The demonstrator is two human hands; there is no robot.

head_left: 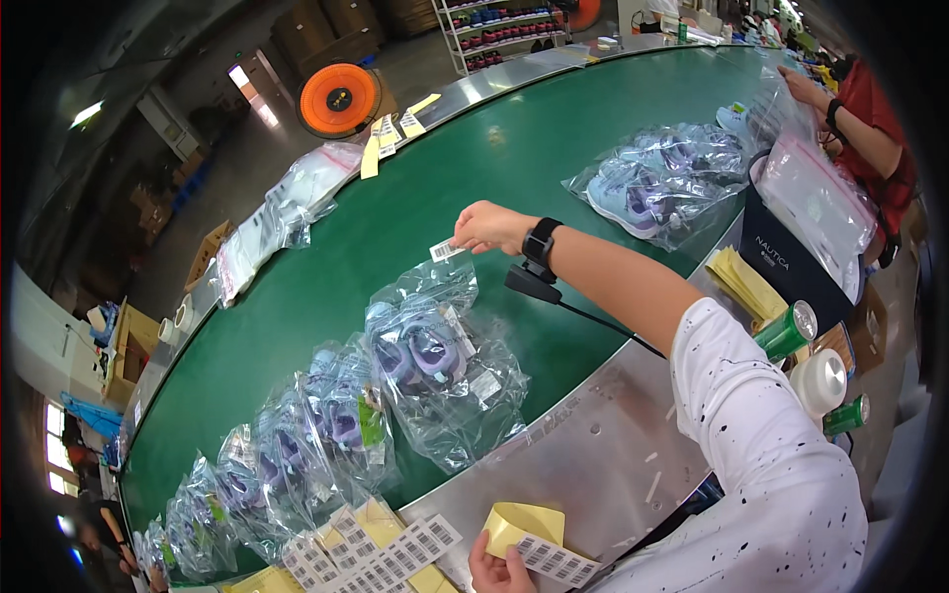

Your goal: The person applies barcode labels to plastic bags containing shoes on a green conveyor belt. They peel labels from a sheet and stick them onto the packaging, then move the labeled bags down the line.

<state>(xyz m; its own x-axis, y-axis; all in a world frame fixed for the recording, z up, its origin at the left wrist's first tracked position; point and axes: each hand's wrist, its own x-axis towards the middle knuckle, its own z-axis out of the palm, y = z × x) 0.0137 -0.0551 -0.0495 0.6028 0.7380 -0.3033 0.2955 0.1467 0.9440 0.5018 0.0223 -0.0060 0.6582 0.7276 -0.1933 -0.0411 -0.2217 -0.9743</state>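
Note:
My right hand (491,227) reaches out over the green conveyor belt and pinches a small white barcode sticker (446,251) by its edge. Just below that sticker lies a clear plastic bag (457,395) with a pair of light blue and lilac shoes (420,348) in it. At the near metal edge, my left hand (500,569) grips a barcode label strip (557,561), whose yellow backing (529,521) curls up. My right wrist wears a black band with a small black device and a cable.
Several bagged shoes (287,460) line the belt at left; more bags (657,183) lie at far right. Label sheets (371,553) cover the near edge. Beside my right arm stand a dark box (791,252) and green cans (788,331). A co-worker's arm (860,133) handles a bag.

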